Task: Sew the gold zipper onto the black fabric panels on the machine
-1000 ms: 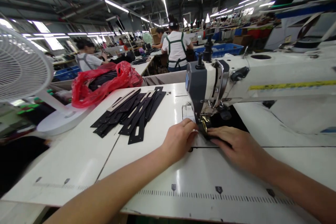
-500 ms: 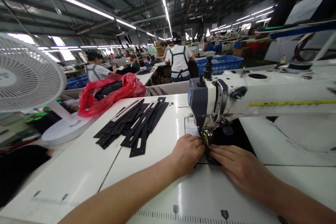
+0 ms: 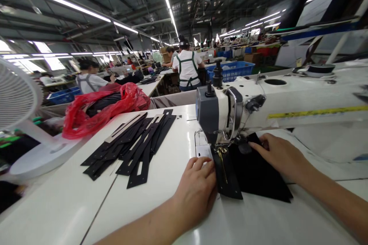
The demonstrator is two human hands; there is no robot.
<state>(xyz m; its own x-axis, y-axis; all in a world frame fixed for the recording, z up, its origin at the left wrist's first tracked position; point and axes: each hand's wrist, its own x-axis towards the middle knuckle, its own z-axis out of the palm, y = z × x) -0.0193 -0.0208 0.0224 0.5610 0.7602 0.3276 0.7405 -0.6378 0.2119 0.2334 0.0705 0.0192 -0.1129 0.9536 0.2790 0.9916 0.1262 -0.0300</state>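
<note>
A black strip with a brass-toothed zipper (image 3: 225, 176) lies under the presser foot of the sewing machine (image 3: 218, 111), its punched end toward me. My left hand (image 3: 198, 183) is curled against the strip's left edge, fingertips closed there and the thumb hidden. Joined or lying beside it on the right is a black fabric piece (image 3: 258, 176), spread flat on the table. My right hand (image 3: 280, 155) pinches this fabric near its far right edge, beside the machine head. To the left lies a pile of black slotted strips (image 3: 138, 145), a few showing beige faces.
A red plastic bag (image 3: 126, 99) with dark material sits at the table's far left edge. Beyond it stands a white fan (image 3: 17, 95). The machine arm (image 3: 310, 95) spans the right side. Co-workers and a blue crate (image 3: 234, 71) are farther back.
My right hand has moved from the front of the needle area out to the fabric's far right edge. The fabric and zipper strip now extend toward me. The view has shifted right.
</note>
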